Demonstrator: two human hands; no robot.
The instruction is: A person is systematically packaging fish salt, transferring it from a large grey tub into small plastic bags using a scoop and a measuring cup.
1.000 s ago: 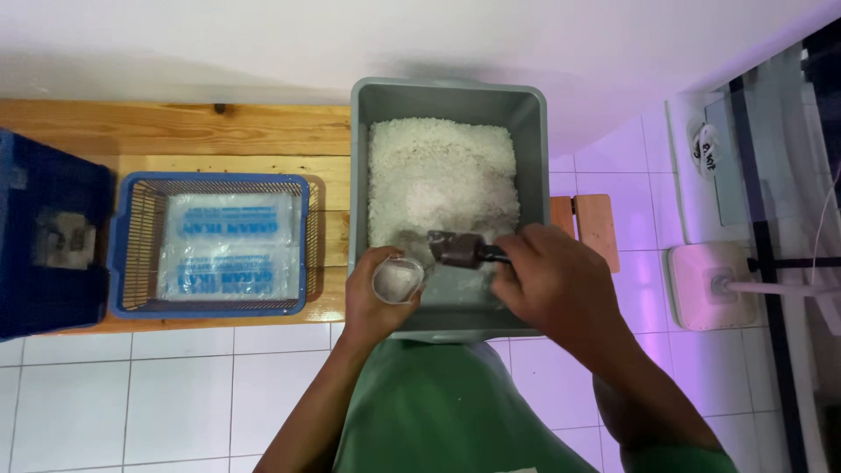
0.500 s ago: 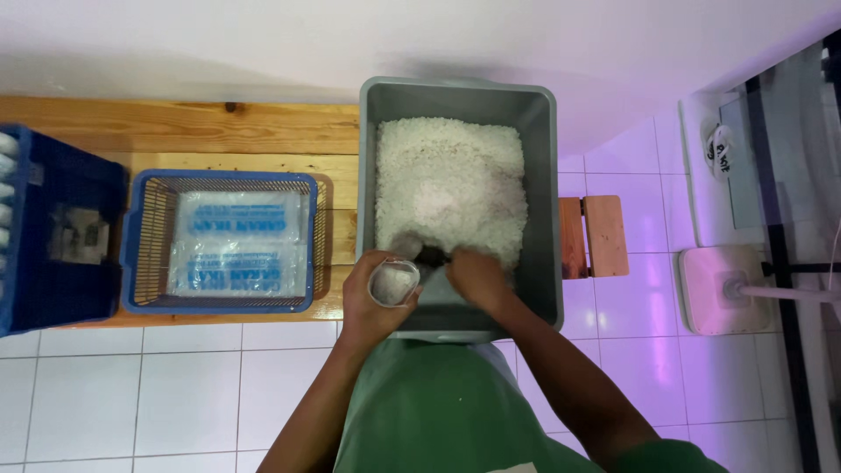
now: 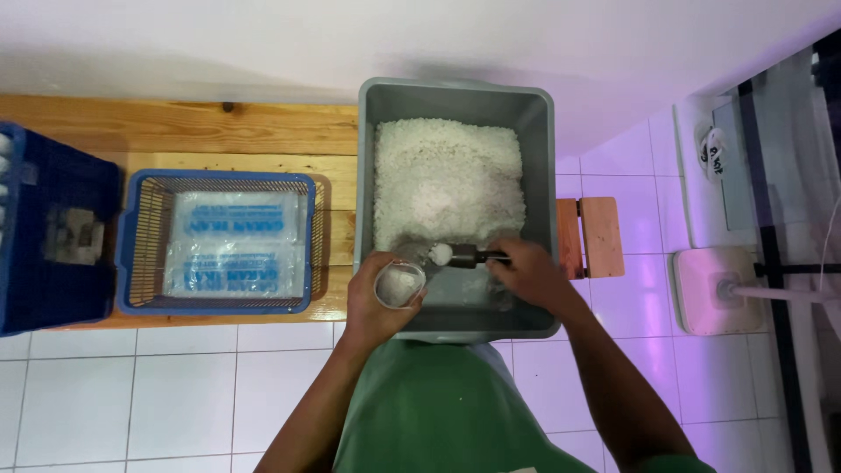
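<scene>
Hands hold cup (image 3: 399, 285) and scoop (image 3: 464, 256) over salt-filled tub (image 3: 543, 175).

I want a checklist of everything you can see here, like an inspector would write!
Surface: wooden bench on a white tiled floor.
Job's things: grey tub of white grains; small clear cup; dark scoop carrying grains.
Clutter: blue basket with clear printed bags; dark blue crate.
Grippers: left hand holds the cup; right hand holds the scoop.
Cables: nothing seen.
Surroundings: small wooden stool, white wall.
</scene>
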